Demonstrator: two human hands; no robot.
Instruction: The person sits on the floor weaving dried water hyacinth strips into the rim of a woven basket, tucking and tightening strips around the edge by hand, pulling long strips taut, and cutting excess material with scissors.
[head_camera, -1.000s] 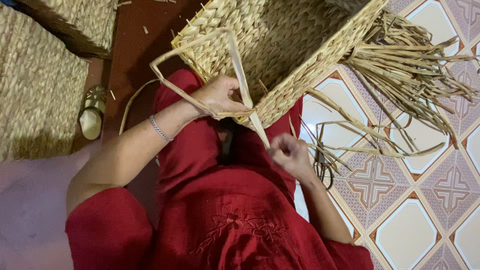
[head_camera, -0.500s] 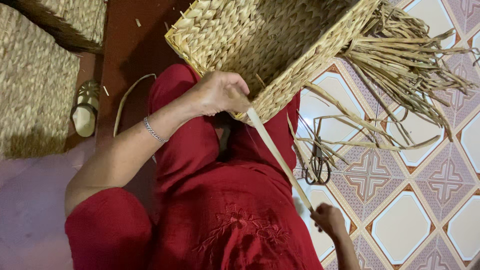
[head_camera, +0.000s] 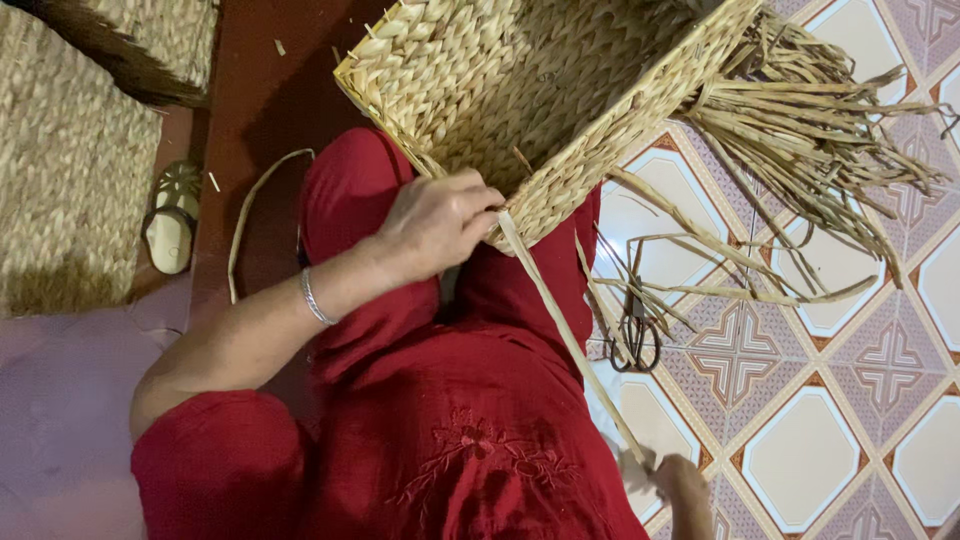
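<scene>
A long flat straw strand (head_camera: 570, 340) runs taut from the rim of the woven basket (head_camera: 540, 90) down and to the right, across the person's red-clad lap (head_camera: 450, 400), to the right hand (head_camera: 675, 480) low in the frame. That hand's grip is closed on the strand's lower end, pinching it between fingers and thumb.

The left hand (head_camera: 440, 220) sits at the basket's near corner, where the strand leaves the weave. Its fingers are curled in and pressed against the rim; whether they pinch the strand itself or only hold the basket edge cannot be told. A thin silver bangle (head_camera: 315, 297) circles that wrist.

The basket is rectangular, plaited from pale dried fibre, tilted on the lap with its opening facing the person. Its inside shows only the woven wall; nothing lies in it that can be made out.

From the basket's far right edge a bundle of loose unwoven strands (head_camera: 820, 130) fans out over the patterned tiled floor (head_camera: 800, 450). A pair of dark scissors (head_camera: 632, 335) lies on the tiles just beside the lap, among stray strands. To the left, on the dark red floor, lie a single curved strand (head_camera: 245, 215) and a sandal (head_camera: 172, 220), next to a large woven piece (head_camera: 70, 180).
</scene>
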